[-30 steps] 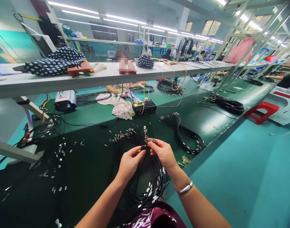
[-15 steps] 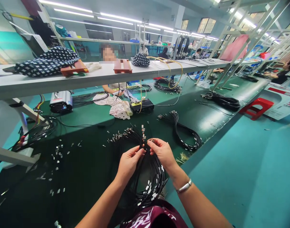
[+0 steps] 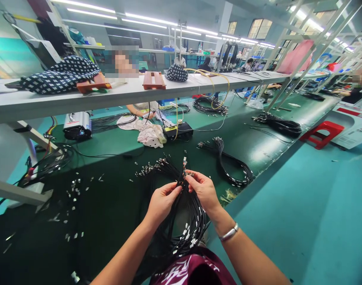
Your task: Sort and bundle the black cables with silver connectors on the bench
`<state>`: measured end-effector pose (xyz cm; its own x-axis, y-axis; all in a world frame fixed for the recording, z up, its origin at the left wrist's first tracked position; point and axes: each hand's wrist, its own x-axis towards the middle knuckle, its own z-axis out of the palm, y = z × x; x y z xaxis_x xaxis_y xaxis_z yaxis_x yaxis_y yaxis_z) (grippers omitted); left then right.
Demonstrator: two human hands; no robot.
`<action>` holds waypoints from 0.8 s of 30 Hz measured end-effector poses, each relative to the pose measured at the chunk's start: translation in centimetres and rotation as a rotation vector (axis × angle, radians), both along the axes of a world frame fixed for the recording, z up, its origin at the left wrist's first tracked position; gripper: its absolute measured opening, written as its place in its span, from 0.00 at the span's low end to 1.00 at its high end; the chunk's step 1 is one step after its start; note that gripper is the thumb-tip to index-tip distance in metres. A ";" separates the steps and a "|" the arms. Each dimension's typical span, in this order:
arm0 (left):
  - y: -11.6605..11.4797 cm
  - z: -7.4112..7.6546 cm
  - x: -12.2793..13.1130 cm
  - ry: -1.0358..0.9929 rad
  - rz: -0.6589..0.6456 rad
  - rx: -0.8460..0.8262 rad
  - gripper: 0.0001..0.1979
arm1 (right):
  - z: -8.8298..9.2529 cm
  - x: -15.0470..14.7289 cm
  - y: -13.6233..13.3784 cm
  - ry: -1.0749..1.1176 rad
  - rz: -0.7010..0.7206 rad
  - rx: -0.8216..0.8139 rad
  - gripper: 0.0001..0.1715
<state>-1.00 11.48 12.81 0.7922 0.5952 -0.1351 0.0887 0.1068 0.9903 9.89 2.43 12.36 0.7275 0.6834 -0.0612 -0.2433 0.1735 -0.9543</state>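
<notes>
Close in front of me, a looped bundle of thin black cables (image 3: 201, 215) with white tags hangs at the table's near edge. My left hand (image 3: 161, 206) is closed, thumb and forefinger pinching several of these cables just below their ends. Small silvery connectors (image 3: 184, 161) stick up above that pinch. My right hand (image 3: 203, 192) is closed too, its fingertips on the cables right beside the connectors; what exactly lies between them is partly hidden. Just behind my hands, more connector-tipped cable ends (image 3: 152, 168) fan out on the green table (image 3: 109, 206).
A second cable loop (image 3: 235, 176) lies to the right, and another bundle (image 3: 280, 124) farther off. Loose small pieces (image 3: 74, 190) are scattered at left. A black box (image 3: 181, 130) and cloth (image 3: 149, 136) lie beneath the white shelf (image 3: 124, 93). A co-worker's arm (image 3: 135, 111) reaches in behind.
My right fingertips have come up against the cables in my left hand, closing the small gap between them. The connector ends now lean a little more to the right.
</notes>
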 end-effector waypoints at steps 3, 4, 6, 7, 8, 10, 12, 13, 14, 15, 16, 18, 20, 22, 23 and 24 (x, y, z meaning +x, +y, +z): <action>-0.1 0.1 0.0 0.024 -0.017 -0.017 0.13 | -0.1 0.1 -0.1 0.016 0.019 0.003 0.17; -0.1 0.1 0.1 0.025 -0.027 -0.032 0.13 | 0.0 0.1 -0.2 0.016 0.022 0.001 0.17; 0.0 0.0 0.2 0.010 -0.011 -0.071 0.14 | -0.1 0.1 -0.2 0.008 0.014 0.000 0.16; 0.1 -0.1 0.3 -0.008 0.028 -0.098 0.15 | -0.1 0.2 -0.3 0.004 0.004 0.004 0.16; 0.3 -0.3 0.4 -0.033 0.086 -0.132 0.15 | -0.3 0.2 -0.4 0.006 -0.005 0.010 0.16; 1.0 -0.6 0.5 -0.094 0.212 -0.213 0.17 | -0.8 0.5 -0.5 0.022 -0.025 0.025 0.17; 1.8 -0.9 0.4 -0.158 0.287 -0.270 0.21 | -1.6 1.0 -0.8 0.054 -0.054 0.022 0.19; 2.2 -1.0 0.4 -0.182 0.303 -0.279 0.22 | -1.9 1.3 -0.9 0.071 -0.073 0.018 0.19; 2.6 -1.1 0.3 -0.199 0.304 -0.275 0.23 | -2.2 1.6 -1.1 0.084 -0.095 0.018 0.19; 2.9 -1.1 0.2 -0.212 0.302 -0.267 0.22 | -2.3 1.9 -1.2 0.099 -0.114 0.023 0.19; 3.1 -1.0 0.2 -0.220 0.298 -0.262 0.22 | -2.4 2.2 -1.2 0.113 -0.128 0.031 0.19; 3.2 -0.7 0.3 -0.218 0.276 -0.260 0.20 | -2.0 2.6 -1.2 0.130 -0.143 0.053 0.18; 3.0 -0.4 0.6 -0.196 0.236 -0.250 0.19 | -1.2 2.8 -1.0 0.125 -0.120 0.061 0.19; 2.5 -0.1 1.1 -0.160 0.160 -0.229 0.18 | -0.3 2.8 -0.5 0.102 -0.061 0.059 0.20; 2.2 0.0 1.3 -0.144 0.119 -0.223 0.17 | 0.1 2.7 -0.2 0.092 -0.026 0.054 0.20; 1.9 0.0 1.4 -0.130 0.085 -0.222 0.17 | 0.3 2.6 0.0 0.088 0.003 0.050 0.20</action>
